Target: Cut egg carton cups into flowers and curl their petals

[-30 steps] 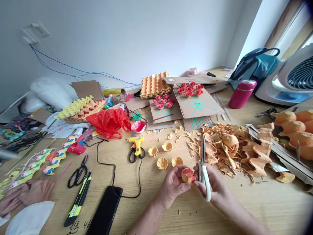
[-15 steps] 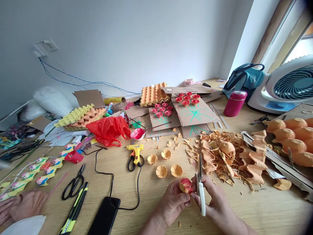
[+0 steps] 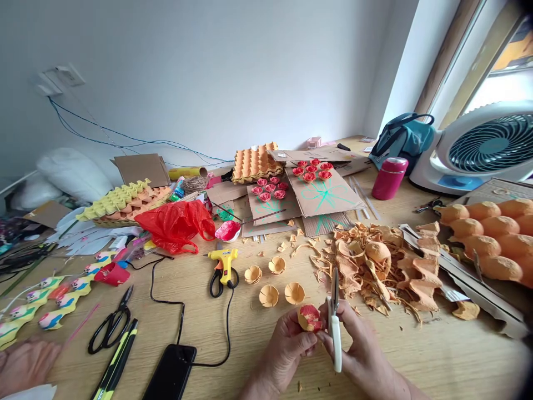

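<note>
Between the fingers of my left hand (image 3: 289, 341) is a red-painted egg-carton cup (image 3: 309, 318), its rim cut into petals. My right hand (image 3: 353, 344) grips white-handled scissors (image 3: 335, 328), blades pointing up and away from me, just right of the cup. The fingertips of both hands nearly meet at the cup. Beyond my hands stand several unpainted petal cups (image 3: 295, 293) on the wooden table. To their right lies a heap of torn carton scraps (image 3: 353, 261).
A yellow glue gun (image 3: 225, 264), a phone (image 3: 170, 371), black scissors (image 3: 112, 328) and a utility knife (image 3: 115, 361) lie to the left. Red flowers sit on cardboard (image 3: 333, 194) behind. Another person's hand (image 3: 29, 361) rests at far left. A pink bottle (image 3: 390, 178) stands near the fan (image 3: 495, 144).
The view has turned slightly right, so things sit further left. My hands keep hold of the cup and scissors. The other person's hand at left has shifted and now looks more open.
</note>
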Available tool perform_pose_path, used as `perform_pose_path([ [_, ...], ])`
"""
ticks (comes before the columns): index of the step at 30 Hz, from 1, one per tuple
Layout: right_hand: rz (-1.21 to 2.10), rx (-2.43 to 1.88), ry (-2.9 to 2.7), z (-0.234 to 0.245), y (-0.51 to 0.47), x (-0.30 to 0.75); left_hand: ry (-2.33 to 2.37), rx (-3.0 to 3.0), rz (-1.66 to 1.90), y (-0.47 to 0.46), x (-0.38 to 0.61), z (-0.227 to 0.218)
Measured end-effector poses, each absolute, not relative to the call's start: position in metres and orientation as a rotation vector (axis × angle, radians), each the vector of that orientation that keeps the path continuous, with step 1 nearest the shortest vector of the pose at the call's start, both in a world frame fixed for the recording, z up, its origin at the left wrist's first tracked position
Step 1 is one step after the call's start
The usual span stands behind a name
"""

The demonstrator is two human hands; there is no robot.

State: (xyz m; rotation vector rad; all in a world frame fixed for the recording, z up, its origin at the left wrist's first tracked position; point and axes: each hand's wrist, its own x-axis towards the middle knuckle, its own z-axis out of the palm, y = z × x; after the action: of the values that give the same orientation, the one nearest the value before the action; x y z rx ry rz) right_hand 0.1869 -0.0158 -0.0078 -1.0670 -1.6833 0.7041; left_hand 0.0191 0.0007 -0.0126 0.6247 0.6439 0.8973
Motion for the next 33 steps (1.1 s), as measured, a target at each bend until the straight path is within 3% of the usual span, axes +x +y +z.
perform_pose_path([
  [19, 0.732, -1.134, -1.792, -0.002, -0.011, 0.191, 0.732, 0.522, 1.104, 0.007, 0.009, -0.015],
  [33, 1.086, -1.161, -1.782, 0.002, -0.007, 0.202, 0.641, 0.43, 1.117, 0.015, 0.03, 0.008],
])
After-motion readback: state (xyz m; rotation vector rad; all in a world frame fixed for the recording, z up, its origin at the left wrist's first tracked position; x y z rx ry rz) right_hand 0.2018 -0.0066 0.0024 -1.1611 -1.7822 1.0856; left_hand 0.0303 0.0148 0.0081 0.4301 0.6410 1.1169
